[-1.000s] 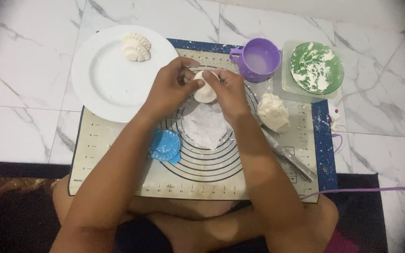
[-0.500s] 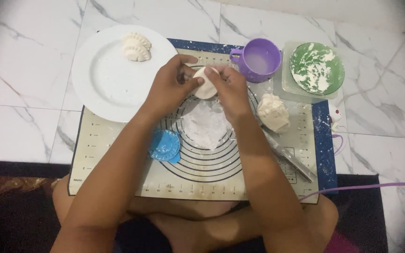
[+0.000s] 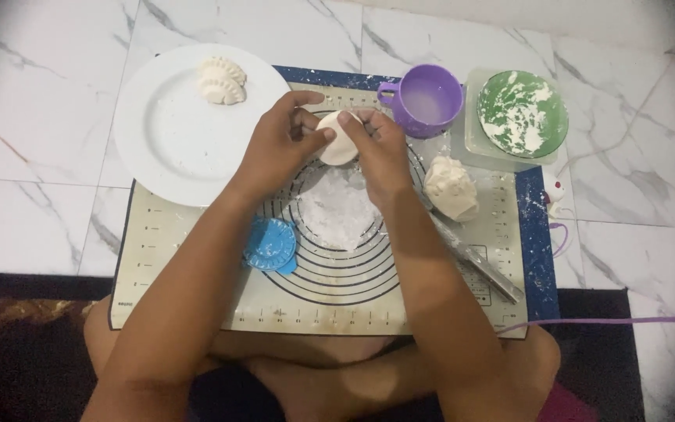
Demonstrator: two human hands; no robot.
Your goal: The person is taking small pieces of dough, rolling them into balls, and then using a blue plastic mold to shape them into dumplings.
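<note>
Both hands meet over the far middle of a baking mat (image 3: 462, 312) marked with rings. My left hand (image 3: 279, 144) and my right hand (image 3: 376, 144) pinch a small folded piece of white dough (image 3: 337, 141) between their fingertips. Beneath them lies a patch of flour (image 3: 337, 211) on the mat. A blue plastic dumpling press (image 3: 269, 244) sits closed by my left forearm. A lump of dough (image 3: 451, 186) rests to the right of my right hand.
A white plate (image 3: 166, 133) at the left carries two shaped dumplings (image 3: 222, 80). A purple cup (image 3: 429, 100) and a green floured bowl (image 3: 523, 113) on a clear tray stand at the far right. A rolling pin (image 3: 478, 262) lies diagonally on the mat. Marble tiles surround it.
Both hands have kept working the dough piece in place, with the fingers shifting slightly around it. Nothing else on the mat has moved.
</note>
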